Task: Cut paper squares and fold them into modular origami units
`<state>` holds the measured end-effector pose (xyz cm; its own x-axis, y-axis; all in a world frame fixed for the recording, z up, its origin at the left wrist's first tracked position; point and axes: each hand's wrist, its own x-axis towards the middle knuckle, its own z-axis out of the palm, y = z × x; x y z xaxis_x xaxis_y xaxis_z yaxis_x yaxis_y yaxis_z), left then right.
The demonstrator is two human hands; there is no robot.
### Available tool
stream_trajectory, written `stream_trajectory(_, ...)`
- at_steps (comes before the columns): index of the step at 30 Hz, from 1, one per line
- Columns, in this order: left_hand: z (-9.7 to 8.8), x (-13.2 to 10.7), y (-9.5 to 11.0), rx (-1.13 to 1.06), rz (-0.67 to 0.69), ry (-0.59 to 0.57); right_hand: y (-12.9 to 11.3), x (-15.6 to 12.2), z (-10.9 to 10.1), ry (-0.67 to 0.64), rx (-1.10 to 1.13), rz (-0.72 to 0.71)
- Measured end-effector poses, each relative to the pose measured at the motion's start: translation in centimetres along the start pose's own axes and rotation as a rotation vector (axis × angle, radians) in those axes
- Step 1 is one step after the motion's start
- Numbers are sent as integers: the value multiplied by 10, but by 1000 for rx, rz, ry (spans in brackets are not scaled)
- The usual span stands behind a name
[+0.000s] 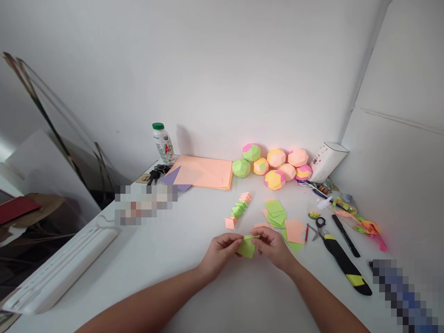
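Between my two hands is a small green piece of paper, its upper edge bent or folded over. My left hand pinches its left side, and my right hand grips the upper right corner. Just beyond them runs a row of folded paper pieces, green in the middle and peach at both ends. Flat green paper squares lie in a loose pile beyond my right hand, with peach squares overlapping more green ones closer in.
Several faceted paper balls are grouped by the wall. Left of them lie peach sheets and a white bottle with a green cap. At right are scissors, a black-and-yellow cutter and a black pen. A white bar-shaped device lies left.
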<state>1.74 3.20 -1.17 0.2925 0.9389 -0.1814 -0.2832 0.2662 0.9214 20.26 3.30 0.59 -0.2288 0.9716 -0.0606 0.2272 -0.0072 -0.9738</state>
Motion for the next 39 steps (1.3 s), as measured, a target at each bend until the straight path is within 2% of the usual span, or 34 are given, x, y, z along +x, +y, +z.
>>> stream_trajectory(3,-1,1,0,-41,-1,0,1,0,0,5,49,34)
stream_trajectory(7,-1,0,1,-108,10,-57,0,0,1,-70,107,55)
stream_trajectory(14,0,-2,3,-207,-28,-270,-1,-1,0,-240,139,88)
stream_trajectory(16,0,-3,2,-195,-41,-294,0,-1,1,-262,135,89)
stream_trajectory(18,0,-2,1,-177,-36,-254,2,-1,0,-266,132,99)
stream_trajectory(22,-2,-1,-3,-129,6,-92,5,0,0,-303,82,136)
stream_trajectory(24,-2,-1,-4,-88,22,-57,7,1,1,-255,70,128)
stream_trajectory(27,-2,-2,-5,-27,30,-105,8,2,1,-150,105,111)
stream_trajectory(30,-2,-3,-5,-23,30,-244,7,1,2,-137,158,110)
stream_trajectory(32,-2,-3,-5,-34,37,-288,6,1,1,-144,181,108)
stream_trajectory(37,0,-1,-3,-12,116,-150,6,3,0,-190,180,118)
stream_trajectory(39,1,0,-3,-17,87,-99,5,3,1,-155,169,97)
